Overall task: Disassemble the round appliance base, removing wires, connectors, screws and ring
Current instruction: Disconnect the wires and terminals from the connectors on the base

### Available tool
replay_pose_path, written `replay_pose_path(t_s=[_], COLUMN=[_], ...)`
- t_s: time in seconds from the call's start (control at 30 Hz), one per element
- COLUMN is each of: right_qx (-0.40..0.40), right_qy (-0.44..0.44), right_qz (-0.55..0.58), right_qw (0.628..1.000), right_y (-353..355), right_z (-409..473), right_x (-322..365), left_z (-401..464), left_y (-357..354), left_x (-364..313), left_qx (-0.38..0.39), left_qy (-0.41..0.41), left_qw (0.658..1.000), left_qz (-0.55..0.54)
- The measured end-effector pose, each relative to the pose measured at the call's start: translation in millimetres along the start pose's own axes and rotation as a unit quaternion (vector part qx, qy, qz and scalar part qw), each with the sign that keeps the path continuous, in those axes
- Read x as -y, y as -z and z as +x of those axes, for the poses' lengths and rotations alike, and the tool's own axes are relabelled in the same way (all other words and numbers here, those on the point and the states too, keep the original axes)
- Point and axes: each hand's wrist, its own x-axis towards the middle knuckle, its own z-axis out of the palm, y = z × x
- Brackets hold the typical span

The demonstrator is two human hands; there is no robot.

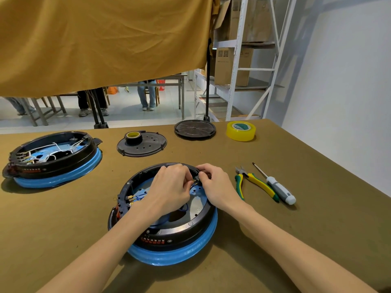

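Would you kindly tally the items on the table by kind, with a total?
Appliance bases: 2 (near base, far base)
Black round covers: 2 (perforated cover, ribbed cover)
Tape rolls: 2 (yellow roll, black roll)
Pliers: 1
Screwdriver: 1
Total: 8

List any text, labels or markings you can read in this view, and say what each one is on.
None can be read outright.
Near base: red and white print on the front rim, too blurred.
Second base: print on its rim, too small.
Yellow tape roll: green and white core label, illegible.
Cardboard boxes on the shelving: printed symbols, too small.
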Motion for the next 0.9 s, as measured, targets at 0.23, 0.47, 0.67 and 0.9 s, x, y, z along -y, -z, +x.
replay_pose_path(t_s=[0.23,0.47,0.67,0.9], right_qx=[-0.006,-0.010,-0.004,-0.003], right_qy=[0.006,0.010,0.011,0.026], right_qz=[0.018,0.015,0.032,0.026], right_qw=[1.000,1.000,0.999,0.999], right_y=[-1,-3,-3,-4], right_z=[1,2,4,8], right_x=[-4,-5,-6,-11], left_z=[1,2,0,1], left_y=[1,0,-1,-1], left_x=[0,1,-1,2], left_qx=[0.009,0.014,0.015,0.012], left_qy=[0.009,-0.007,0.000,0.023], left_qw=[1.000,0.999,0.999,1.000], left_qz=[0.004,0.032,0.041,-0.001])
